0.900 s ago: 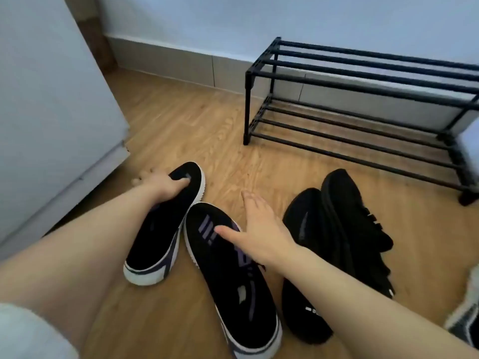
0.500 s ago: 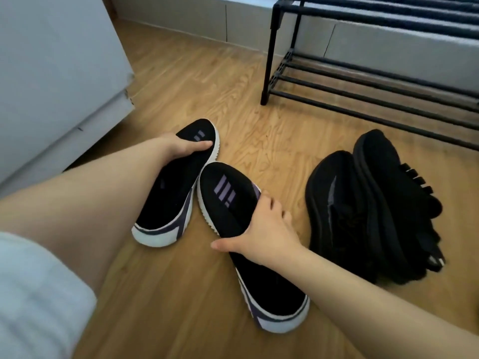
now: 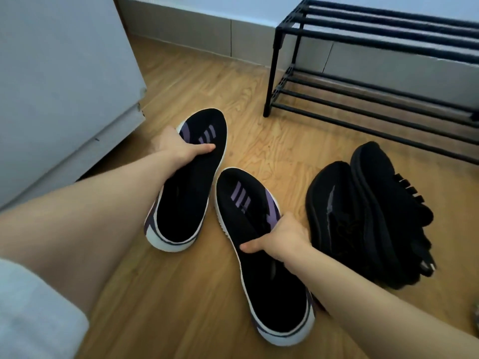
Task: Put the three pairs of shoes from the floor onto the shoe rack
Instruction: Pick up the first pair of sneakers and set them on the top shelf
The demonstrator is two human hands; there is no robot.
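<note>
the left hand (image 3: 178, 149) is clenched on the left slip-on shoe (image 3: 186, 182), thumb across the top of the upper and fingers wrapped under the outer edge near the toe end. the right hand (image 3: 282, 238) is clenched on the right slip-on shoe (image 3: 261, 244), gripping the collar at mid-length with the thumb pointing inward. both shoes are black with purple stripes and white soles; their long axes run roughly parallel, heels toward the person and toes pointing away and slightly right. whether either sole is clear of the floor (image 3: 259, 141) cannot be confirmed from this angle; the left shoe appears tilted and partly raised. the shoe rack (image 3: 368, 45) stands ahead and to the right, against the wall, with two tiers of black bars; no shoes are visible on the part in frame. the rack's bars run left to right, roughly crosswise to the shoes' long axes, so the toes already point toward it. the right hand is nearer to the rack; the left hand has the longer reach across open floor. a second black pair (image 3: 370, 218) lies on the floor just to the right of the right hand, between it and the rack's lower tier, and probably calls for lifting the shoes over or around it. a third pair is barely visible at the right edge.
</note>
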